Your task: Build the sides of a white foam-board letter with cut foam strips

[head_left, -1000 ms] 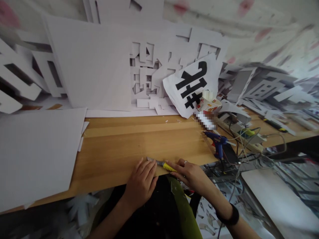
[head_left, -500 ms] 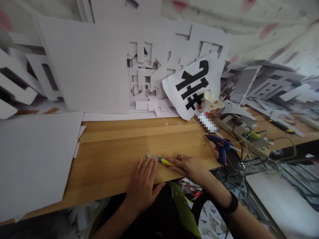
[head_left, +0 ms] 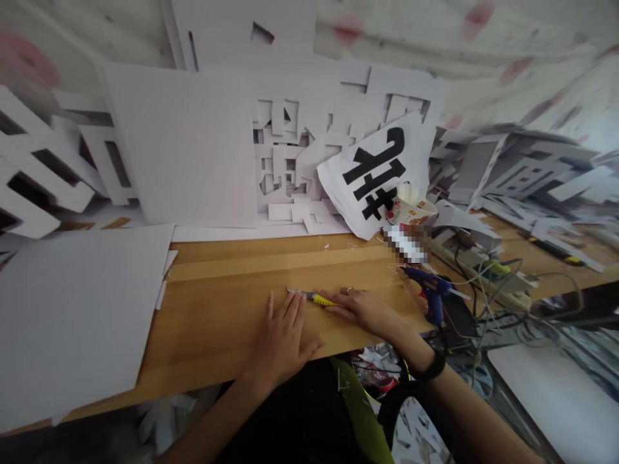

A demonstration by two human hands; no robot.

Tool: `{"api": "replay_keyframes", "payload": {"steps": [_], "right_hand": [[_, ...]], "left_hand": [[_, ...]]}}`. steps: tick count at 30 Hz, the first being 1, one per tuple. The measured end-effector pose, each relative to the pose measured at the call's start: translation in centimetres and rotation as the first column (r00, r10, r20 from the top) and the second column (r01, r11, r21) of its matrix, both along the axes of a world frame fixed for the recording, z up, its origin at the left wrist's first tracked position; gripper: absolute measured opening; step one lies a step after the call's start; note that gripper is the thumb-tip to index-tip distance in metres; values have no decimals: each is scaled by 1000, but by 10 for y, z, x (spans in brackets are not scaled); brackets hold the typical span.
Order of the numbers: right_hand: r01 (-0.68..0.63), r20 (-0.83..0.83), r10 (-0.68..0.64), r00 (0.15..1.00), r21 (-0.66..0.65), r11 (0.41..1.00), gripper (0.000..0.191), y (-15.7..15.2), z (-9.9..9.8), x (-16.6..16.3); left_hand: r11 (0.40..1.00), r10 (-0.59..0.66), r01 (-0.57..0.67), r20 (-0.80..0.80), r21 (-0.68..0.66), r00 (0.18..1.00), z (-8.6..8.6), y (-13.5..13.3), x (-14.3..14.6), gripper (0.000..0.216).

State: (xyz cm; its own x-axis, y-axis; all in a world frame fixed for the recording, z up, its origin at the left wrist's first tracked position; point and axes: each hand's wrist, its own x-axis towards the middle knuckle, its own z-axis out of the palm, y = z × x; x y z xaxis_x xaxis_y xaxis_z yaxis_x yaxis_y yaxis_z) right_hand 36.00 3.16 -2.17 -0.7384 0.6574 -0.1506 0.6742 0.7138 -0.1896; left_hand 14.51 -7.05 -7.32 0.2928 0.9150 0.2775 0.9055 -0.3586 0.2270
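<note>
A utility knife (head_left: 320, 300) with a yellow grip lies low over the wooden tabletop, its blade pointing left. Its handle is in my right hand (head_left: 365, 310), which is closed around the back end; the palm side is hidden. My left hand (head_left: 283, 335) rests flat near the table's front edge, fingers stretched out and slightly spread. Its fingertips reach the metal part of the knife; whether they press on it I cannot tell.
Large white boards (head_left: 72, 322) cover the table's left side. Behind stand cut-out white sheets and a paper with a black character (head_left: 374, 171). To the right are a paper cup (head_left: 411, 209), a blue glue gun (head_left: 430, 287), tangled cables and another cutter (head_left: 556, 250).
My left hand's fingers have spread, the index finger now apart from the others. The view has shifted slightly. The knife stays in my right hand at nearly the same place.
</note>
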Motion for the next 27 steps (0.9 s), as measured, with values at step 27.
{"api": "replay_keyframes", "payload": {"steps": [27], "right_hand": [[29,-106,-27,994,14,999,42,-35,-3,-81]], "left_hand": [[977,200,-203,-40,-70,979,14,-29,-51,67]]}}
